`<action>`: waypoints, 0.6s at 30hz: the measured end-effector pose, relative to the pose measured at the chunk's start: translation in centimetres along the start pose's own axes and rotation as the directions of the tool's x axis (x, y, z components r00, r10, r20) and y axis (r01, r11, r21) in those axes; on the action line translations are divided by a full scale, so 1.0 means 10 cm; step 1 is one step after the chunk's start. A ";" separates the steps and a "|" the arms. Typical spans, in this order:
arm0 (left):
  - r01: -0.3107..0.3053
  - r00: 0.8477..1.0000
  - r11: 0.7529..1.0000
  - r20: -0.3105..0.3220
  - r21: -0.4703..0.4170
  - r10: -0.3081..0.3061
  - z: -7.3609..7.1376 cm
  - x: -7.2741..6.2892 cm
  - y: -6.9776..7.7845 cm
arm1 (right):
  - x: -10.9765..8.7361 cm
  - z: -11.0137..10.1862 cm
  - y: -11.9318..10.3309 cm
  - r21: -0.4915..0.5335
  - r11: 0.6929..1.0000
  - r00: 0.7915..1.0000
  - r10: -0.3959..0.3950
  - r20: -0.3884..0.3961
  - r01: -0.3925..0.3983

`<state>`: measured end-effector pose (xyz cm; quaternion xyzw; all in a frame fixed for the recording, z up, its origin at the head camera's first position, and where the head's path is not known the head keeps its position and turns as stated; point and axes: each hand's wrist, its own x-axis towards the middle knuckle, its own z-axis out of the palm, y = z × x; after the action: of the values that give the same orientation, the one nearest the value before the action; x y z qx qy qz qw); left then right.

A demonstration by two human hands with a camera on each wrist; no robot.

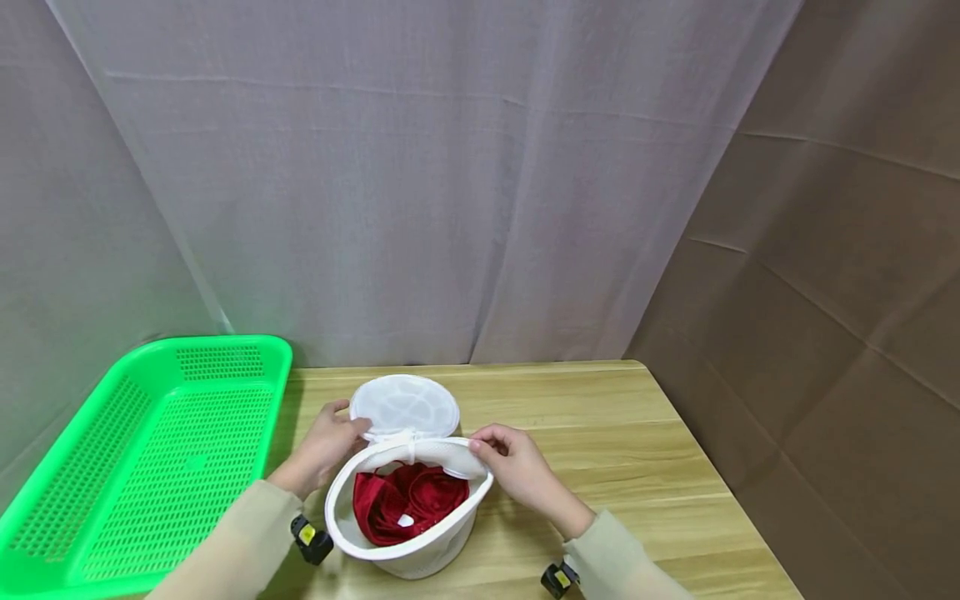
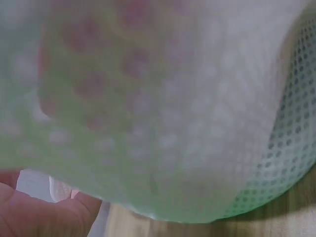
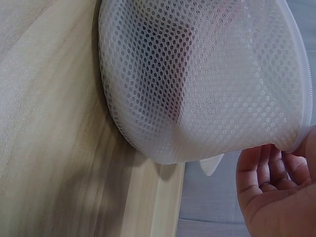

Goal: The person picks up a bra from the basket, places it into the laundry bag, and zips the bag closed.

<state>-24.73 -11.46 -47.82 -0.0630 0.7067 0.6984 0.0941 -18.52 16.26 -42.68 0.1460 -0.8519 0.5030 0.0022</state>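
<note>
A white mesh laundry bag (image 1: pixel 427 560), round and cup-shaped, stands on the wooden table with its top unzipped. Its round lid (image 1: pixel 405 402) is folded back on the far side. Inside lies a red bra (image 1: pixel 431 497) with a small white tag; its colour shows faintly through the mesh in both wrist views. My left hand (image 1: pixel 328 448) pinches the left edge of the lid between thumb and fingers. On the other side, my right hand (image 1: pixel 516 467) pinches the bag's rim at the far right. The zipper edge (image 3: pixel 302 59) curves down to that grip in the right wrist view.
A large green plastic basket (image 1: pixel 273 417) with slotted sides stands to the left of the bag. Grey curtain (image 1: pixel 420 208) hangs behind the wooden table (image 1: pixel 600 442), and a brown cloth wall (image 1: pixel 840 333) borders it on the right.
</note>
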 end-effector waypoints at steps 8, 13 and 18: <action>-0.044 0.999 0.999 -0.012 0.002 0.044 -0.02 -0.02 0.09 | 0.00 -0.01 0.00 -0.001 1.000 1.000 0.005 -0.006 -0.005; -0.039 0.999 0.999 -0.009 0.023 0.039 -0.03 -0.06 0.14 | 0.00 -0.01 0.00 0.006 1.000 1.000 0.008 -0.004 -0.008; -0.059 0.998 0.998 -0.007 0.030 0.059 -0.05 -0.10 0.21 | -0.01 0.00 0.00 0.002 1.000 1.000 0.008 -0.009 -0.008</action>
<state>-24.23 -12.00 -45.59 -0.0434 0.7190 0.6900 0.0717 -18.45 16.31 -42.66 0.1403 -0.8520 0.5044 0.0040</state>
